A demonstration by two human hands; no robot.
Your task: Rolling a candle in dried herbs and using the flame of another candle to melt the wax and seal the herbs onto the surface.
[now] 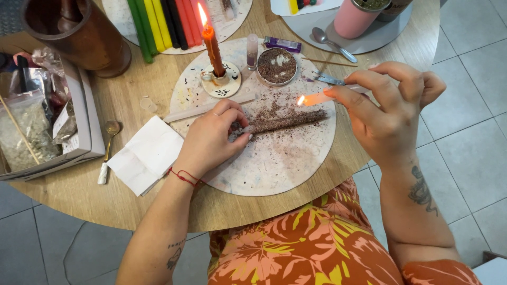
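At frame centre, the left hand point(214, 138) pinches a herb-coated candle point(288, 120) lying on the round board point(274, 169); the right hand point(388, 108) grips a lit taper point(316, 98) just above it.

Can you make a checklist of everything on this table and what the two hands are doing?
Surface: round wooden table with a round pale mat on it.
Job's things: herb-coated stick lying on the mat; small lit taper; dish of crushed herbs.
Clutter: burning orange candle in a holder, coloured candles, white napkin, spoon, wooden mortar, box of bags.
Grips: left hand presses on the stick's end; right hand pinches the lit taper above it.
Cables: nothing seen.
Surroundings: grey tiled floor.
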